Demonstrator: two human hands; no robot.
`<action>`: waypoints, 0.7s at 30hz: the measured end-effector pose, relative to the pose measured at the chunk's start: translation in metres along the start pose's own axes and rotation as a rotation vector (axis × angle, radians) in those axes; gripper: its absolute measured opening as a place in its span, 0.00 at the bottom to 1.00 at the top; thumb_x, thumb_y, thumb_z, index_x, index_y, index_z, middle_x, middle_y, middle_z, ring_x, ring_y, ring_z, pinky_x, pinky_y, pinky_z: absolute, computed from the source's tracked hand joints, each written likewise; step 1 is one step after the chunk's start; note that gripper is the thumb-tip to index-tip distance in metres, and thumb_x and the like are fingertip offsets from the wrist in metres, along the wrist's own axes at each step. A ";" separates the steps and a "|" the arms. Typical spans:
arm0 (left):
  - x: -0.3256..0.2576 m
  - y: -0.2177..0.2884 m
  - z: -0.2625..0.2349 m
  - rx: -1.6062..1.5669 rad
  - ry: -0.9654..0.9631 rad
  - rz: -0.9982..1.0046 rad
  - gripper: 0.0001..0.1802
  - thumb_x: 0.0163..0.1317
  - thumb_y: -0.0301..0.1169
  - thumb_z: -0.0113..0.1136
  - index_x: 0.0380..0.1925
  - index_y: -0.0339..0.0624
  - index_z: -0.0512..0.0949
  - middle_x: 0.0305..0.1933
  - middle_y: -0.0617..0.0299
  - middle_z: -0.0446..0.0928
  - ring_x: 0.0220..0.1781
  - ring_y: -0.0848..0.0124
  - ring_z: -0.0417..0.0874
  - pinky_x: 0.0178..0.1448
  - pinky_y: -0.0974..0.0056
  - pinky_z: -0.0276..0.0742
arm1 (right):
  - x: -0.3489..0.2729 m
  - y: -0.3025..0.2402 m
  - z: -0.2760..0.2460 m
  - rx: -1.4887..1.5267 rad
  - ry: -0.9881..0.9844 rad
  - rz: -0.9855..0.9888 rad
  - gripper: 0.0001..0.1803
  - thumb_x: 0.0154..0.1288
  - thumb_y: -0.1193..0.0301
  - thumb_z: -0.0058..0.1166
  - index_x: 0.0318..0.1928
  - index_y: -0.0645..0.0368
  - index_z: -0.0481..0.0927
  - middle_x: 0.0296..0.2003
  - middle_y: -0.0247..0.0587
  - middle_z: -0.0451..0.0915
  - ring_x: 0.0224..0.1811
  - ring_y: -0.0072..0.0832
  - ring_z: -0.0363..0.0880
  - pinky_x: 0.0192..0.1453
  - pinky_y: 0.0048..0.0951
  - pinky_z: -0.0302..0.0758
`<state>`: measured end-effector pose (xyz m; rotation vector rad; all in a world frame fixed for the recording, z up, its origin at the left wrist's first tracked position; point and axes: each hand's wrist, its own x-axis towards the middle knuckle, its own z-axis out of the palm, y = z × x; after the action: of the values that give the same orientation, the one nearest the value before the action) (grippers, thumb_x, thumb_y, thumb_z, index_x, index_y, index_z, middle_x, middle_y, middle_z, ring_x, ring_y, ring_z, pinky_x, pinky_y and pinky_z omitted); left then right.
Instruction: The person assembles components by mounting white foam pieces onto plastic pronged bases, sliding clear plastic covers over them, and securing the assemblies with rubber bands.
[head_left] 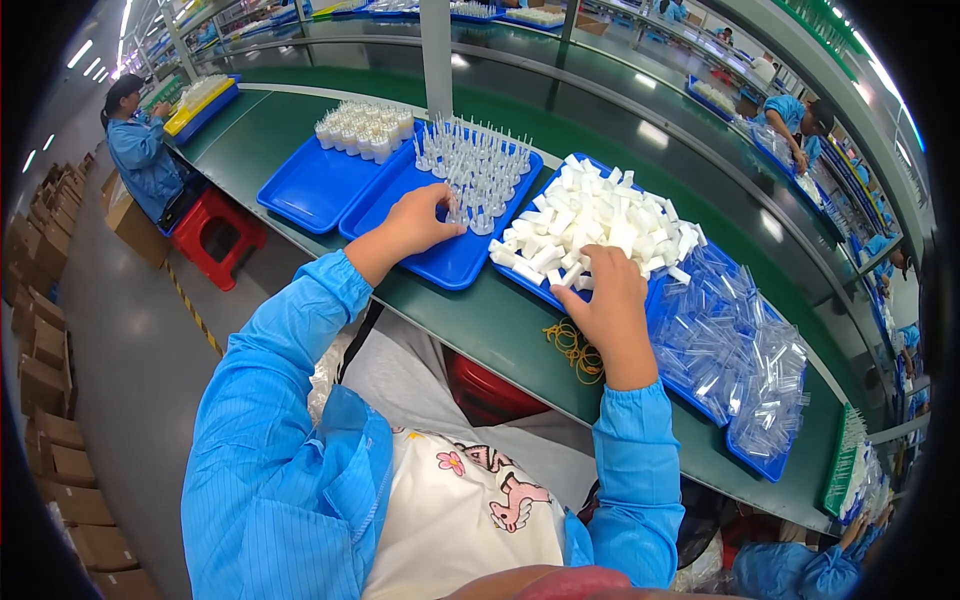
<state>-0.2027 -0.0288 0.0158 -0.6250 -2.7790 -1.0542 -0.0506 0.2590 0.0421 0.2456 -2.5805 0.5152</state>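
My left hand (413,222) reaches over a blue tray (455,268), its thumb and fingers curled at the near-left edge of a group of clear plastic pieces (480,180). These stand upright in rows, with thin stems pointing up. The fingers appear to pinch one of the clear pieces. My right hand (612,305) rests at the near side of a heap of short white tube-like pieces (600,215) in another blue tray (545,290). Thumb and index finger close around one white piece; the remaining fingers bend over the heap.
At left, a blue tray (310,190) holds white pieces in rows (365,130). Clear plastic tubes (725,335) fill trays at right. Yellow rubber bands (575,352) lie by the green table's (470,325) near edge. A metal post (437,60) stands behind. A co-worker (145,150) sits far left.
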 end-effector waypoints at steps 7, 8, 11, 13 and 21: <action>-0.003 -0.002 -0.006 -0.200 -0.060 -0.017 0.18 0.47 0.29 0.74 0.37 0.42 0.77 0.39 0.60 0.81 0.39 0.68 0.81 0.44 0.64 0.77 | -0.002 0.001 0.010 -0.048 -0.003 0.018 0.26 0.51 0.66 0.69 0.52 0.56 0.76 0.43 0.43 0.77 0.48 0.45 0.75 0.49 0.47 0.70; -0.003 -0.003 -0.006 -0.352 -0.064 -0.057 0.17 0.48 0.27 0.73 0.38 0.42 0.77 0.39 0.61 0.81 0.38 0.71 0.80 0.43 0.66 0.76 | 0.000 0.001 0.010 -0.063 -0.025 0.035 0.23 0.53 0.68 0.68 0.49 0.56 0.78 0.41 0.45 0.79 0.47 0.46 0.76 0.48 0.47 0.71; -0.012 0.014 -0.012 -0.768 -0.087 -0.271 0.17 0.53 0.24 0.71 0.44 0.41 0.79 0.40 0.63 0.80 0.39 0.75 0.79 0.43 0.70 0.76 | 0.002 0.007 0.010 -0.020 0.005 0.026 0.17 0.54 0.71 0.66 0.45 0.57 0.79 0.37 0.47 0.81 0.43 0.48 0.78 0.46 0.46 0.72; -0.016 0.028 -0.020 -0.820 -0.061 -0.296 0.19 0.56 0.23 0.69 0.49 0.41 0.78 0.41 0.63 0.80 0.40 0.75 0.79 0.44 0.70 0.76 | 0.004 0.010 0.011 0.043 0.054 -0.012 0.14 0.55 0.74 0.64 0.42 0.58 0.79 0.34 0.47 0.81 0.39 0.47 0.78 0.43 0.45 0.72; -0.013 0.079 -0.008 -1.129 -0.184 -0.045 0.25 0.65 0.24 0.61 0.63 0.44 0.74 0.47 0.63 0.79 0.43 0.76 0.78 0.48 0.69 0.77 | 0.009 0.034 -0.001 0.357 0.246 0.156 0.07 0.69 0.76 0.54 0.44 0.64 0.79 0.37 0.45 0.83 0.38 0.32 0.84 0.39 0.29 0.76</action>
<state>-0.1584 0.0147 0.0667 -0.7376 -2.0655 -2.6610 -0.0668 0.2899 0.0372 0.0920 -2.2668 1.0004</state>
